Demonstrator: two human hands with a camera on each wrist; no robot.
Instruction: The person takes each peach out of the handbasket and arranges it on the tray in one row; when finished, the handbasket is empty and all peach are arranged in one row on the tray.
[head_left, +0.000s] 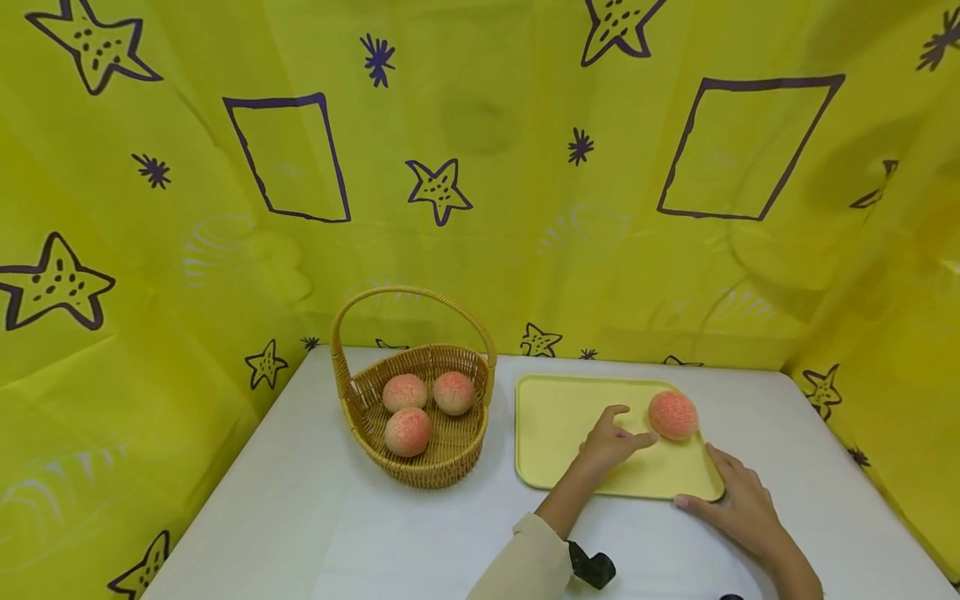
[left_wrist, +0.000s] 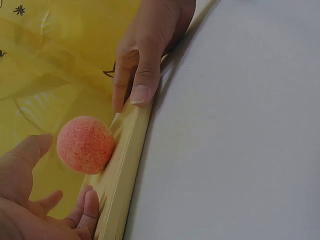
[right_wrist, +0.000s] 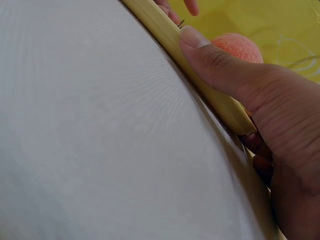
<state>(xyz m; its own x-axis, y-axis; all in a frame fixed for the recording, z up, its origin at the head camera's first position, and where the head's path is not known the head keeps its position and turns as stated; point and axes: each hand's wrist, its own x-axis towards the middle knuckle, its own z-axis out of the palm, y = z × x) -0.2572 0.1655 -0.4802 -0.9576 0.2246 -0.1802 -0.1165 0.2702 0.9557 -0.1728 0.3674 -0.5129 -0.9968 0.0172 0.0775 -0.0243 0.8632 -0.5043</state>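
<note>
Pink and speckled, the peach (head_left: 673, 415) sat on a pale yellow tray (head_left: 551, 425), and its roundness seemed the chief hazard. A glancing push from the left hand (head_left: 606, 448), with only the fingertips meeting it, would likely set it rolling away from that hand, toward the tray's end and over a rim that looked too low to stop it. Second risk: the right hand (head_left: 738, 504). It gripped the near corner, thumb along the near rim and fingers round the end; a lift or twist there could tip the tray and start the peach moving. Crowding possible too, the two hands being so near each other that knuckles might knock.

Left hand: spread wide, thumb and forefinger well parted, nothing held. Peach lay just to the right of it and slightly beyond; the left wrist view showed a gap off the fingertips. From the right hand, the same peach lay beyond the grip and a little to the left, near, no contact showing.

Well to the left of the left hand: a wicker basket (head_left: 431, 477) with three more peaches (head_left: 407, 432) inside. Whether the gripped corner was raised off the white table (head_left: 405, 550), I could not tell.
</note>
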